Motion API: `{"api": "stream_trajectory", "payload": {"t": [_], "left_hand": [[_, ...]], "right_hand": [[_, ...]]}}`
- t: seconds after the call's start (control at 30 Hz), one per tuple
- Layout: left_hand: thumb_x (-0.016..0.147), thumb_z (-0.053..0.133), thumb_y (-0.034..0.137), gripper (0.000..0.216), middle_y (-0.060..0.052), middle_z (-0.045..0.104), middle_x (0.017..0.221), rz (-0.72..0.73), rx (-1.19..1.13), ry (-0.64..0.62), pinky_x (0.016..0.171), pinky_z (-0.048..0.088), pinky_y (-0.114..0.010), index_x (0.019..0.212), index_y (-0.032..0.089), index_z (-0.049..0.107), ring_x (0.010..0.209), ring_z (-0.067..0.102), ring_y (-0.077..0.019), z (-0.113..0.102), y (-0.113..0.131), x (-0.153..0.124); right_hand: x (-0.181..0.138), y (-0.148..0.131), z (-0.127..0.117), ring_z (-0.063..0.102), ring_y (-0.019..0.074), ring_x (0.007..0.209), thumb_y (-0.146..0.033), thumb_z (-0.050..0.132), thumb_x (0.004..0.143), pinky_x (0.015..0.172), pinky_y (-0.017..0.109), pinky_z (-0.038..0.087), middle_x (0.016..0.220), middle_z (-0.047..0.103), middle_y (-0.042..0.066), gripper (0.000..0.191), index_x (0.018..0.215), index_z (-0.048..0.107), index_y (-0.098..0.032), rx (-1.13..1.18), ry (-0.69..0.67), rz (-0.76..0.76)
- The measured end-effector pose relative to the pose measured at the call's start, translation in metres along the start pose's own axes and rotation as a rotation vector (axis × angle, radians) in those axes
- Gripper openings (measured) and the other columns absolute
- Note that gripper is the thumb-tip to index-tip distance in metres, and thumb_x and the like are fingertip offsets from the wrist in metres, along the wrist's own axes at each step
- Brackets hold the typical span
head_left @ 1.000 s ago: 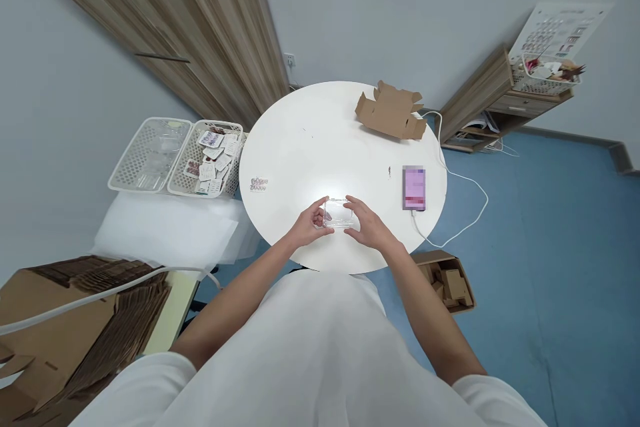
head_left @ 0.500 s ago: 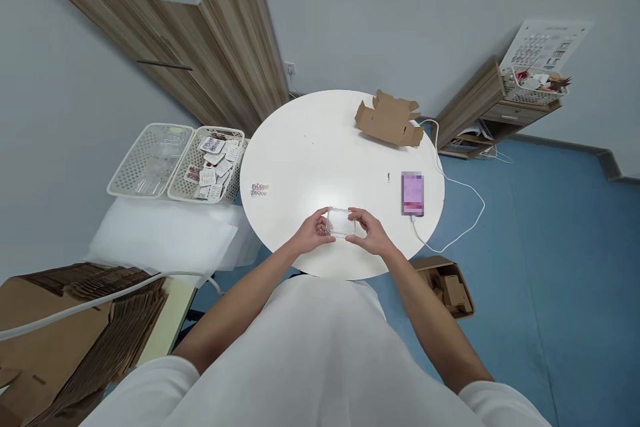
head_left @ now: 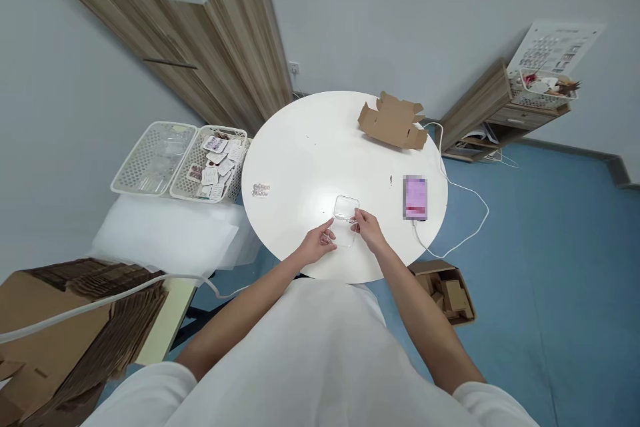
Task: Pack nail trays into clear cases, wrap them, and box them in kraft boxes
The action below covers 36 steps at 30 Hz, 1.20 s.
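A small clear plastic case (head_left: pixel 345 213) lies opened on the near part of the round white table (head_left: pixel 310 153), its lid swung away from me. My left hand (head_left: pixel 320 245) pinches its near left edge with curled fingers. At the case's right side, my right hand (head_left: pixel 369 227) grips it with closed fingers. A small strip of patterned pieces (head_left: pixel 261 189) lies on the table to the left, apart from both hands.
A phone (head_left: pixel 415 197) on a white cable lies at the table's right. A flat cardboard box (head_left: pixel 393 121) sits at the far edge. Two white baskets (head_left: pixel 150 160), one with cards (head_left: pixel 216 161), stand left. Cardboard stacks (head_left: pixel 65 327) are at lower left; a carton (head_left: pixel 445 283) is on the floor.
The clear case was held shut between both hands; now it is opened with the lid tipped away. Both hands have slid nearer to me along its sides.
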State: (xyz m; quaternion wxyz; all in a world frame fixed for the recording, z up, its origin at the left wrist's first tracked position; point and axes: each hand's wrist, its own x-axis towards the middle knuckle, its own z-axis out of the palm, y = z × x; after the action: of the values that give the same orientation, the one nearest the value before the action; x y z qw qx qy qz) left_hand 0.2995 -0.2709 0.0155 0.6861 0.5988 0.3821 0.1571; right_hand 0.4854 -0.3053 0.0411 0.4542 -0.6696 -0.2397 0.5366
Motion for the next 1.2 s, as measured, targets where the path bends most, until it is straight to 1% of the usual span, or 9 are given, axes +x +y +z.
{"api": "stream_trajectory", "payload": {"t": [0.17,0.37,0.5,0.63,0.77,0.9,1.0,1.1,1.2], "left_hand": [[0.065,0.066,0.02,0.074,0.0,0.053,0.087,-0.007,-0.043,0.025,0.07,0.044,-0.027,0.131,0.023,0.034,0.062,0.046,-0.0053,-0.004,-0.011,-0.005],[0.066,0.062,0.019,0.072,-0.001,0.054,0.089,-0.04,0.03,0.096,0.072,0.045,-0.028,0.131,0.023,0.032,0.065,0.049,-0.0068,-0.009,-0.022,-0.01],[0.066,0.06,0.019,0.063,-0.003,0.054,0.093,-0.073,0.171,0.116,0.073,0.045,-0.028,0.124,0.02,0.037,0.071,0.051,-0.0099,-0.007,-0.027,-0.006],[0.064,0.059,0.016,0.054,-0.005,0.048,0.099,-0.113,0.378,0.099,0.075,0.044,-0.03,0.116,0.019,0.044,0.079,0.05,-0.0135,-0.003,-0.028,0.003],[0.066,0.054,0.015,0.04,-0.005,0.043,0.095,-0.089,0.509,0.035,0.078,0.043,-0.031,0.105,0.019,0.049,0.084,0.047,-0.0163,0.004,-0.027,0.011],[0.069,0.051,0.015,0.055,-0.008,0.041,0.1,-0.112,0.519,0.009,0.082,0.042,-0.033,0.121,0.017,0.036,0.089,0.046,-0.0182,0.011,-0.031,0.013],[0.069,0.051,0.015,0.065,-0.01,0.041,0.104,-0.133,0.513,-0.001,0.085,0.04,-0.035,0.13,0.016,0.026,0.095,0.046,-0.0201,0.014,-0.038,0.012],[0.071,0.05,0.016,0.068,-0.01,0.04,0.107,-0.132,0.49,0.029,0.086,0.04,-0.036,0.133,0.017,0.022,0.099,0.045,-0.0204,0.017,-0.044,0.009],[0.072,0.049,0.015,0.067,-0.01,0.039,0.111,-0.11,0.45,0.07,0.085,0.042,-0.035,0.133,0.019,0.022,0.099,0.045,-0.0192,0.02,-0.046,0.006]], "right_hand": [[-0.015,0.01,0.006,0.048,0.0089,0.062,-0.039,0.046,0.076,0.066,0.027,0.044,0.079,0.049,-0.002,0.027,0.095,0.054,-0.022,-0.124,-0.143,-0.109],[-0.019,0.04,0.012,0.046,0.0088,0.058,-0.028,0.047,0.07,0.061,0.027,0.043,0.08,0.047,-0.003,0.049,0.118,0.045,-0.024,-0.296,-0.058,-0.101],[-0.008,0.052,0.015,0.046,0.0098,0.057,-0.024,0.044,0.068,0.06,0.027,0.042,0.076,0.048,-0.003,0.046,0.114,0.048,-0.022,-0.418,0.026,-0.117],[-0.001,0.058,0.015,0.046,0.0118,0.059,-0.02,0.042,0.068,0.059,0.027,0.041,0.074,0.048,-0.002,0.038,0.105,0.052,-0.02,-0.531,0.088,-0.139],[0.001,0.063,0.011,0.047,0.0126,0.061,-0.019,0.04,0.069,0.06,0.027,0.041,0.075,0.048,-0.001,0.035,0.102,0.051,-0.02,-0.608,0.104,-0.149],[0.001,0.068,0.007,0.048,0.0142,0.066,-0.019,0.039,0.072,0.064,0.028,0.042,0.078,0.048,0.001,0.037,0.108,0.048,-0.019,-0.658,0.12,-0.16],[-0.002,0.072,0.004,0.049,0.0154,0.072,-0.022,0.041,0.074,0.068,0.03,0.043,0.087,0.048,0.003,0.048,0.122,0.038,-0.02,-0.661,0.132,-0.161],[-0.007,0.076,0.0,0.049,0.0168,0.078,-0.026,0.047,0.073,0.073,0.032,0.045,0.095,0.047,0.005,0.064,0.132,0.023,-0.02,-0.64,0.116,-0.159],[-0.011,0.08,-0.005,0.049,0.0185,0.084,-0.027,0.053,0.069,0.078,0.033,0.045,0.099,0.047,0.006,0.072,0.134,0.021,-0.02,-0.649,0.052,-0.158]]}}
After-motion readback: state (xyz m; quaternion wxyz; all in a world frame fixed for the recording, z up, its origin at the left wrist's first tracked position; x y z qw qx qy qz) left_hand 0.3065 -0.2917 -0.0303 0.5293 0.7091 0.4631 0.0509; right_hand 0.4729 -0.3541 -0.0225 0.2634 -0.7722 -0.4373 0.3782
